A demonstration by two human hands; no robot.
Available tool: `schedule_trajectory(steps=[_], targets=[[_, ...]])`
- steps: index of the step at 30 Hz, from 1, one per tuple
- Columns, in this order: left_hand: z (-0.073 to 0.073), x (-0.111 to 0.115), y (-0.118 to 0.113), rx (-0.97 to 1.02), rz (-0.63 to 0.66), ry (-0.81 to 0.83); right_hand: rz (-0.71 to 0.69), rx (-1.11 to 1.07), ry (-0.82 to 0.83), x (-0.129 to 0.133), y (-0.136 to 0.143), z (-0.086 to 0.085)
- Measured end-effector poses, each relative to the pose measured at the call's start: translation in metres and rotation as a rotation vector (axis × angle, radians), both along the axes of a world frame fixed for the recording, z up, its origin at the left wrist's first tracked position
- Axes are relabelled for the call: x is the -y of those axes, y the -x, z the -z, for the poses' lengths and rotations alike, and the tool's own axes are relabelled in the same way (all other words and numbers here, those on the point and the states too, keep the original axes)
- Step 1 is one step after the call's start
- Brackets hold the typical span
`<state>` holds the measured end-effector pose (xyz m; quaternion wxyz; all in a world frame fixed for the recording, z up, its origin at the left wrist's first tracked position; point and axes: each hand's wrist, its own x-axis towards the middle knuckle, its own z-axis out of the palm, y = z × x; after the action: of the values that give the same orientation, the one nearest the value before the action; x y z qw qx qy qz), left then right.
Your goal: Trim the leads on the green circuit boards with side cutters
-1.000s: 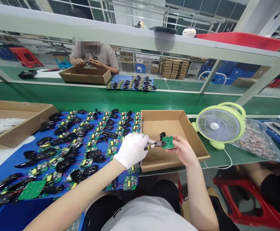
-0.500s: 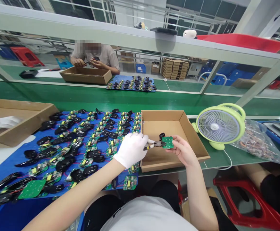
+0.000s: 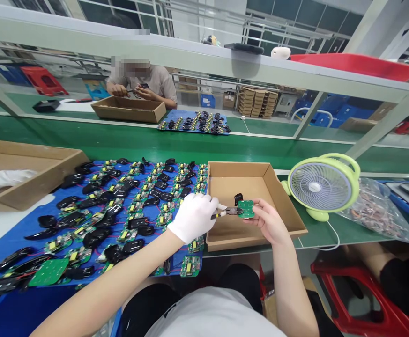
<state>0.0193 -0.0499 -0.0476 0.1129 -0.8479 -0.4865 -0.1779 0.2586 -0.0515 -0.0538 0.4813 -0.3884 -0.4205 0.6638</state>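
Note:
My left hand (image 3: pixel 196 216), in a white glove, is closed around a pair of cutting pliers (image 3: pixel 231 211). The jaws point right and meet the left edge of a green circuit board (image 3: pixel 246 209). Bare, my right hand (image 3: pixel 268 219) pinches that board by its right side, above a shallow cardboard box (image 3: pixel 221 241). A black plastic part (image 3: pixel 238 198) shows just behind the board's upper left corner; whether it is joined to the board I cannot tell. Left of the box, many boards with black casings lie in rows on a blue sheet (image 3: pixel 58 196).
A green fan (image 3: pixel 320 182) stands right of the box, beside a clear bag of small parts (image 3: pixel 383 213). Another cardboard box (image 3: pixel 49 175) at the left holds something white. Across the bench a co-worker (image 3: pixel 155 86) handles a dark part. A red stool (image 3: pixel 362 299) is at lower right.
The whole view has shifted slightly. Both hands, the pliers and the board keep nearly the same position relative to one another.

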Motion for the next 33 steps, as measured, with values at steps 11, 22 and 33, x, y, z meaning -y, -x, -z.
schedule_trajectory(steps=[11, 22, 33], targets=[[0.0004, -0.0024, -0.0001, -0.006, 0.020, -0.038, -0.001, 0.015, 0.002, 0.0013, 0.0005, -0.0020], [0.0028, -0.0064, 0.0003, -0.020, 0.039, -0.063, 0.000, 0.028, -0.002, 0.0009, 0.0004, -0.0006], [0.0042, -0.0079, -0.0023, -0.005, 0.039, -0.060, 0.012, 0.024, -0.019, 0.0002, 0.0009, 0.0018]])
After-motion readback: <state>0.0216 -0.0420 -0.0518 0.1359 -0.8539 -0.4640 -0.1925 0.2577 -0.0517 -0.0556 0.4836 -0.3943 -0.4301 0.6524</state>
